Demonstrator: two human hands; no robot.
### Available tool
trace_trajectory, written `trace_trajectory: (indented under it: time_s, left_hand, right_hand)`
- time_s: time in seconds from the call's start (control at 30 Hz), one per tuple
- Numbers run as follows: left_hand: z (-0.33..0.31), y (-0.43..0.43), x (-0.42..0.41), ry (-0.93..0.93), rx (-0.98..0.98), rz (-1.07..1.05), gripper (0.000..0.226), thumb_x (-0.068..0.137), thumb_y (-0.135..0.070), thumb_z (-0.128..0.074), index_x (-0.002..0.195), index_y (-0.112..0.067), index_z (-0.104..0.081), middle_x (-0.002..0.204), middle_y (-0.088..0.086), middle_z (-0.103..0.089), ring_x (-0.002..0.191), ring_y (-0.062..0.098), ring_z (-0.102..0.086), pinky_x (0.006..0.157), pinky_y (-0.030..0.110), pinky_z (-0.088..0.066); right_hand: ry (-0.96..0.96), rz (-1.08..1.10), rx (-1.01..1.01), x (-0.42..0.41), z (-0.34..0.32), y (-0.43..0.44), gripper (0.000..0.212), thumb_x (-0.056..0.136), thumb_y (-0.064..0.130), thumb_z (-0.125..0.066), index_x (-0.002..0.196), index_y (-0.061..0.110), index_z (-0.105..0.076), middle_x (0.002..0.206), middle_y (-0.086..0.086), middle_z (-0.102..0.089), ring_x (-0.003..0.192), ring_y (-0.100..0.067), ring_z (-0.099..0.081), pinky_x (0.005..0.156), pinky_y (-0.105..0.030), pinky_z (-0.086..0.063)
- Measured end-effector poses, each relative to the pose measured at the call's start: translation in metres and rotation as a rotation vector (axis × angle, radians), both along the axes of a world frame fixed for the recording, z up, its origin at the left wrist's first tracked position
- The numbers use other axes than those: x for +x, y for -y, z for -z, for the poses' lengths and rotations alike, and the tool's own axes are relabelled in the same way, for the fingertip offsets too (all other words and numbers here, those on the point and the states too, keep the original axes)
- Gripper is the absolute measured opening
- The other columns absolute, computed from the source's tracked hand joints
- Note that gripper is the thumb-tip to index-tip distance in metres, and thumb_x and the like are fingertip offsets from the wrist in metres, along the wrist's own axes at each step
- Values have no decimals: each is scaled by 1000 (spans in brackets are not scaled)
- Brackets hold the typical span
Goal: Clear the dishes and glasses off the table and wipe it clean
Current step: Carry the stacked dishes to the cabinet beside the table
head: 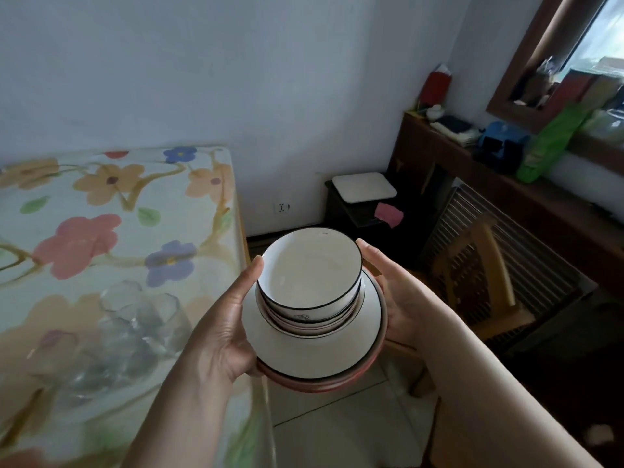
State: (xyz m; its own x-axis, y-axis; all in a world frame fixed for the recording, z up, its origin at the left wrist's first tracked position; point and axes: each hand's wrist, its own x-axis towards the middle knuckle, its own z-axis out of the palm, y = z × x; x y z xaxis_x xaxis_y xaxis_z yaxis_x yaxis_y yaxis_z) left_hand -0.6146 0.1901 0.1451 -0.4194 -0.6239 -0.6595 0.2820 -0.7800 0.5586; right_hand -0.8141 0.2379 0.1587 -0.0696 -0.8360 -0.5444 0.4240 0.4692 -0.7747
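White ceramic bowls [309, 268] with dark rims sit nested on a stack of plates [314, 346], and we hold that stack off the table's right edge, above the tiled floor [337, 430]. Our left hand [223, 332] is clamped on the stack's left side, thumb against the top bowl; our right hand [398, 295] cups its right side. Clear glasses [135, 325] stand clustered on the flowered tablecloth [101, 211], near left. A pink cloth [389, 214] lies on a dark stand far right.
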Motion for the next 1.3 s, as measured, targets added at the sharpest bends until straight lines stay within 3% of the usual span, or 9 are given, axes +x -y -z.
trace_trajectory:
  time_s: [0.07, 0.17, 0.3, 0.4, 0.57, 0.67, 0.8, 1.03, 1.3]
  left_hand:
    - [-3, -2, -25, -52, -3, -24, 43, 80, -50, -62, 85, -7, -64, 68, 17, -71, 53, 33, -68, 47, 40, -54]
    - [-1, 1, -56, -87, -39, -65, 45, 74, -47, -65, 94, -6, -69, 85, 20, -73, 69, 33, -71, 73, 45, -53]
    - [-1, 11, -78, -85, -74, -105, 40, 78, -43, -63, 81, -7, -79, 91, 18, -73, 76, 33, -71, 83, 46, -50]
    - [4, 25, -88, -80, -72, -151, 44, 74, -43, -67, 102, -9, -72, 101, 18, -72, 96, 35, -67, 94, 49, -47]
    - [10, 56, -97, -92, -60, -213, 52, 73, -43, -68, 112, -9, -68, 106, 18, -71, 100, 35, -65, 94, 49, -47]
    - [13, 83, -100, -75, -58, -226, 57, 70, -44, -71, 115, -10, -67, 110, 18, -70, 105, 36, -64, 98, 51, -44]
    - [9, 118, -110, -74, -65, -245, 58, 67, -44, -72, 116, -12, -68, 113, 17, -69, 111, 36, -62, 105, 54, -38]
    - [-3, 180, -156, -69, -96, -175, 35, 69, -44, -71, 88, -15, -79, 105, 16, -72, 105, 35, -65, 102, 55, -41]
    - [-3, 249, -250, -42, -65, -158, 54, 68, -47, -70, 109, -12, -70, 107, 17, -71, 105, 36, -64, 97, 51, -46]
  right_hand:
    - [-14, -38, -2, -27, 1, 3, 59, 77, 57, -59, 120, 16, -64, 112, -7, -72, 104, -27, -68, 104, -45, -44]
    - [-54, -84, -12, -61, 1, 11, 56, 78, 58, -57, 118, 20, -65, 107, -4, -74, 97, -23, -71, 99, -42, -47]
    - [-59, -80, -22, -87, 6, 26, 48, 78, 58, -58, 110, 23, -66, 104, -2, -74, 95, -22, -71, 96, -42, -49]
    - [-57, -126, -15, -98, 14, 45, 64, 71, 61, -61, 122, 21, -63, 112, -3, -72, 105, -25, -68, 104, -45, -43]
    - [-33, -159, -32, -108, 16, 85, 47, 73, 56, -60, 103, 22, -73, 108, -5, -73, 100, -25, -69, 100, -43, -47]
    - [-27, -203, -13, -113, 15, 116, 61, 73, 58, -59, 116, 16, -68, 111, -8, -72, 100, -25, -69, 98, -41, -47]
    - [-59, -190, -8, -124, 10, 154, 60, 79, 57, -57, 119, 14, -66, 109, -6, -73, 99, -23, -70, 97, -40, -48]
    - [0, -146, -22, -169, 2, 203, 48, 88, 52, -51, 106, 12, -69, 96, -7, -75, 80, -20, -73, 74, -32, -56]
    - [-18, -100, -57, -260, 7, 273, 38, 89, 48, -54, 78, 22, -79, 93, -2, -76, 82, -19, -73, 86, -36, -52]
